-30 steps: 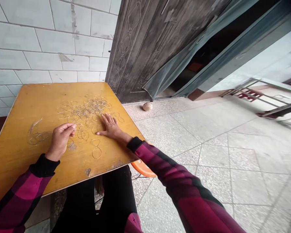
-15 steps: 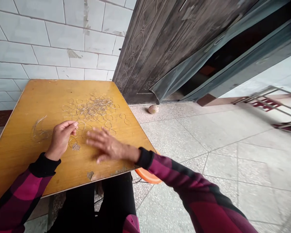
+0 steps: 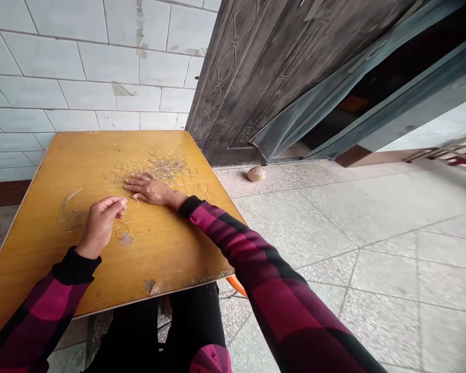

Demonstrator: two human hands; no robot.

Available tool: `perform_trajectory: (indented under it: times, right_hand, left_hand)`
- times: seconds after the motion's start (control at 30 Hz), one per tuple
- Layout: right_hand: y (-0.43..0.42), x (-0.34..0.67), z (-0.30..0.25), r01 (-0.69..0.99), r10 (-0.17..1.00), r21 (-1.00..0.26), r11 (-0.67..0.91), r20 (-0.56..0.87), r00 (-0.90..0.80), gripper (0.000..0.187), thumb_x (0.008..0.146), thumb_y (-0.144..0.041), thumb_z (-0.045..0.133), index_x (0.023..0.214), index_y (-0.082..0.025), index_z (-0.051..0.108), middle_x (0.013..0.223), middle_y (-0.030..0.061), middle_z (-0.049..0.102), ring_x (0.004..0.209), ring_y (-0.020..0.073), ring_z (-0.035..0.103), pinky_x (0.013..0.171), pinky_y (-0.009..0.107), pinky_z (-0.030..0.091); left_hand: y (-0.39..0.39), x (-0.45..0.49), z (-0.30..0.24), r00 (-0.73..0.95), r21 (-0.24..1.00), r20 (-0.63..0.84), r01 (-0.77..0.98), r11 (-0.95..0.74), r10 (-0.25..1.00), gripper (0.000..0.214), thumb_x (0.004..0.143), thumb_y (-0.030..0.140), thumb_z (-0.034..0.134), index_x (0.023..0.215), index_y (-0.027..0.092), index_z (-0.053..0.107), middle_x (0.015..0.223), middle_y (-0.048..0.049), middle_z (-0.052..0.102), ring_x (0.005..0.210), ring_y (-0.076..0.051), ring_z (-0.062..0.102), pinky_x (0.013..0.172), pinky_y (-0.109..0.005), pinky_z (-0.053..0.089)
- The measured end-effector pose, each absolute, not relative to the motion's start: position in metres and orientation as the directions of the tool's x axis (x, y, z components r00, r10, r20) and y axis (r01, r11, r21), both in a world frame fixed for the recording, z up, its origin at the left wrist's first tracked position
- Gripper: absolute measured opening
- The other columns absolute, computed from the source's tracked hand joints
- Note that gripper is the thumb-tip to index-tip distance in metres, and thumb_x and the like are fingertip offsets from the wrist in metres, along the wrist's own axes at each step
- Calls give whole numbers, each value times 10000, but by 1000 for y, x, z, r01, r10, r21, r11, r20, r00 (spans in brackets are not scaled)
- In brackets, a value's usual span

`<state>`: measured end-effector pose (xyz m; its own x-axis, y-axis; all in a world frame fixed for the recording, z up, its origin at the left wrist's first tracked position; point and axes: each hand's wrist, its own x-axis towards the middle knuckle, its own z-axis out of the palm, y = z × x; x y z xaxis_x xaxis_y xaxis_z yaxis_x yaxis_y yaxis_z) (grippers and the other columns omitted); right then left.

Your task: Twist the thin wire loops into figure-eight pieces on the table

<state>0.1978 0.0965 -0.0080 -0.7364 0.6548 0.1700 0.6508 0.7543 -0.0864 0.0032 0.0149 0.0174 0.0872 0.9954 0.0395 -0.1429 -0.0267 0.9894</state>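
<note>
My left hand is closed in a pinch above the tabletop, with a thin bent wire between thumb and forefinger. The wire's curved lower part hangs beneath the fingers, close to a worn patch on the wood. My right hand lies flat with fingers stretched out, over the near left side of a pile of looped wires; it covers some of them. Right of the pile lies a separate figure-eight wire loop. Further left, a bunch of thin wires rests on the table.
The yellow wooden table has a chipped front edge and stands near a white tiled wall. A dark carved door is beyond it. On the floor lie a ball-like object and, partly hidden, an orange stool.
My right hand has moved forward and left, from the near part of the table onto the wire pile. My left hand keeps its pinch on the wire.
</note>
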Motion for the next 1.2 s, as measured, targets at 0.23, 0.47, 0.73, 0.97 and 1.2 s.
perform_trajectory:
  times: [0.23, 0.47, 0.73, 0.97, 1.2]
  right_hand:
    - [44, 170, -6, 374, 387, -149, 915, 67, -920, 402, 985, -409, 403, 1367, -310, 478, 1505, -2, 401, 1449, 181, 232, 1178, 478, 89]
    - [50, 222, 0, 681, 698, -156, 716, 208, -686, 481, 983, -429, 382, 1426, -243, 412, 1536, 55, 343, 1455, 230, 207, 1179, 495, 85]
    - [7, 324, -31, 965, 998, -257, 57, 49, -46, 1109, 700, -746, 589, 1512, -101, 196, 1562, 250, 152, 1451, 409, 103, 1134, 596, 131]
    - [72, 269, -35, 931, 976, -327, 161, 190, -102, 1026, 786, -741, 473, 1490, -40, 217, 1554, 289, 118, 1463, 374, 81, 1147, 545, 163]
    - [87, 239, -2, 863, 941, -453, 225, 330, -73, 671, 861, -471, 592, 1350, -31, 460, 1481, 265, 332, 1402, 356, 288, 1134, 512, 252]
  left_hand:
    - [12, 1, 21, 92, 994, 10, -106, 0, 996, 164, 691, 316, 705, 727, 158, 684, 587, 17, 563, 545, -100, 484, 550, -235, 382]
    - [9, 4, 23, 134, 996, -14, -87, 26, 991, 178, 661, 322, 733, 691, 154, 684, 597, 11, 574, 543, -91, 473, 554, -231, 384]
    - [0, 13, 15, 287, 994, -85, -44, 102, 954, 216, 655, 343, 727, 677, 134, 679, 611, -3, 584, 520, -100, 501, 522, -240, 405]
    - [-3, 17, 9, 334, 995, -85, -17, 96, 939, 191, 679, 328, 709, 666, 141, 674, 598, -1, 578, 515, -102, 513, 511, -234, 421]
    - [-6, 22, 6, 331, 989, -146, 58, 134, 932, 208, 678, 341, 691, 637, 140, 658, 550, -3, 573, 482, -113, 534, 501, -246, 456]
